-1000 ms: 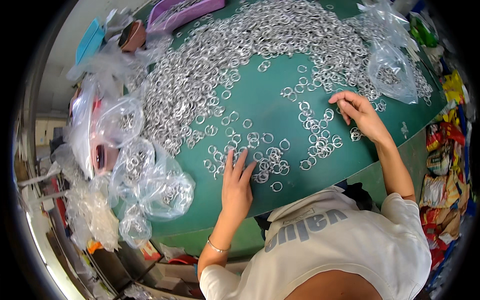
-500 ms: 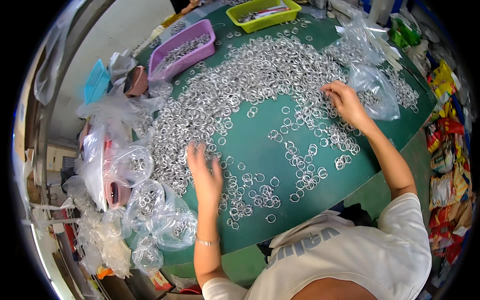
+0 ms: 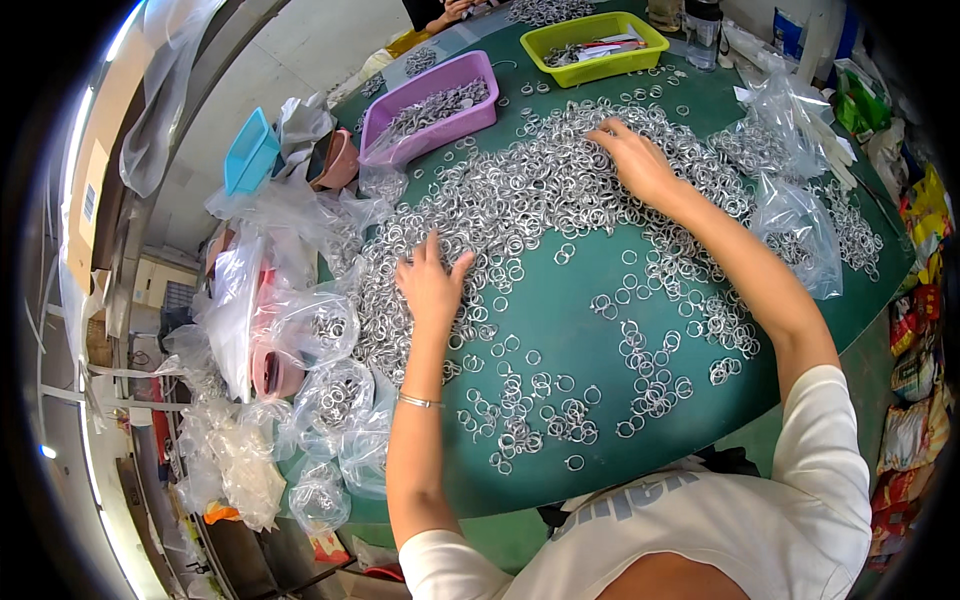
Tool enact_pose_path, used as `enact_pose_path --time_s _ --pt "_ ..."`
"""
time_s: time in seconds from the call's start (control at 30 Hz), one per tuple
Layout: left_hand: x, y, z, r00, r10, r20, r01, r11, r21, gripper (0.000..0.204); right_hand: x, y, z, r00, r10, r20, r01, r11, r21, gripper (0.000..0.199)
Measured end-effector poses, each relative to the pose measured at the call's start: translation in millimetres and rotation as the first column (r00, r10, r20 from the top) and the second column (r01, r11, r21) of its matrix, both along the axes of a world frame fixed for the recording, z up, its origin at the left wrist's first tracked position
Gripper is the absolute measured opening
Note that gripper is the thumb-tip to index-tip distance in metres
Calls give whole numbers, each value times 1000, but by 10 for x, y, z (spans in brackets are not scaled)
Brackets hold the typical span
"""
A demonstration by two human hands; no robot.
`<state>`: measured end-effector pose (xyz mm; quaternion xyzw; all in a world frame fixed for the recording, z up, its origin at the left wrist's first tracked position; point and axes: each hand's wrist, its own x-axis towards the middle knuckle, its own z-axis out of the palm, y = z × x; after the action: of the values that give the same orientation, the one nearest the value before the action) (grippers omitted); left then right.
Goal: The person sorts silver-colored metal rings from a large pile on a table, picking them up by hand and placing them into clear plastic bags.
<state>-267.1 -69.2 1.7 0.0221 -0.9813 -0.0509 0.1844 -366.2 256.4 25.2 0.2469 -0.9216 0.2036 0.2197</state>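
A wide heap of small silver metal rings (image 3: 535, 190) curves across the green table (image 3: 590, 270). My left hand (image 3: 432, 288) rests on the left part of this heap, fingers spread and touching rings. Over its far middle reaches my right hand (image 3: 638, 163), the fingers slightly bent and apart, their tips down among the rings. I see nothing gripped in either hand. Nearer to me lie looser clusters of rings (image 3: 568, 420), between my forearms.
Behind the heap stand a purple basket (image 3: 490, 112) of metal parts and a yellow-green basket (image 3: 660, 48). Clear plastic bags holding rings (image 3: 335, 395) crowd the left edge; another bag (image 3: 800, 240) lies at the right. A person's hand (image 3: 455, 10) shows at the far edge.
The view has shifted. My right hand has gone from the heap's right side leftward to its far middle. My left hand has moved farther forward along the left side.
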Motion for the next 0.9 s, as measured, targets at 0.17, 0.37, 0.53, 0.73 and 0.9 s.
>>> enact_pose_path --time_s 0.17,0.37,0.53,0.73,0.9 --pt "-37 348 -21 991 -130 -8 127 975 -180 77 -125 -263 30 965 -159 209 86 943 321 44" --pt "-390 496 -31 958 -287 -30 287 958 -6 80 -74 -203 44 944 -165 284 92 963 255 46" --pt "-477 588 -7 959 -275 75 276 961 -14 82 129 -252 47 940 -157 303 49 941 335 57" --pt "-455 530 9 902 -433 8 431 899 76 83 139 -135 -8 969 -35 244 -31 965 260 60" --pt "-420 625 -84 906 -423 8 422 905 44 73 269 -208 0 947 -44 319 -55 954 296 55"
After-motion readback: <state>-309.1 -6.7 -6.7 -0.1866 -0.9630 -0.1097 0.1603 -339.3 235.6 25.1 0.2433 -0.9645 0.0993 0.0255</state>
